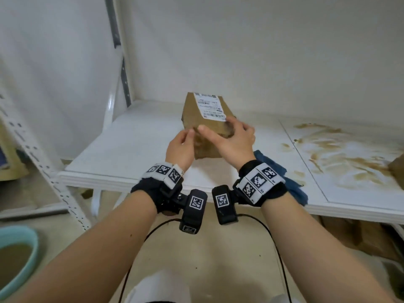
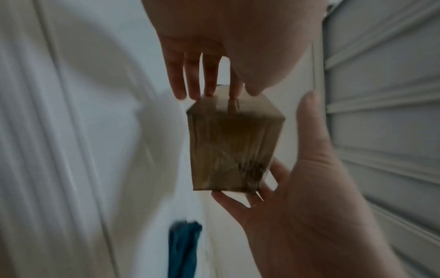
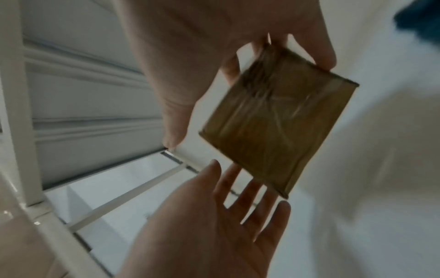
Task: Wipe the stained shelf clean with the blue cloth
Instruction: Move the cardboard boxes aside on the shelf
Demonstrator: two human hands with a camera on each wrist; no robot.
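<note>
A white shelf [image 1: 131, 149] carries brown smeared stains [image 1: 341, 154] on its right half. The blue cloth [image 1: 290, 182] lies crumpled near the shelf's front edge, partly hidden behind my right wrist; it also shows as blue cloth [image 2: 183, 248] and blue cloth [image 3: 419, 18]. My right hand [image 1: 227, 136] grips a cardboard box [image 1: 207, 119] with a shipping label, lifted above the shelf's middle. My left hand [image 1: 181, 145] is open beside the box's left lower corner, fingers straight. From the left wrist, the left hand [image 2: 285, 169] has its fingertips under the box [image 2: 231, 150].
A teal basin [image 1: 15, 259] of brown water stands on the floor at lower left. Another cardboard box [image 1: 397, 167] pokes in at the shelf's right edge. White uprights [image 1: 111, 101] frame the shelf's left side. More cardboard [image 1: 360, 237] lies below the shelf.
</note>
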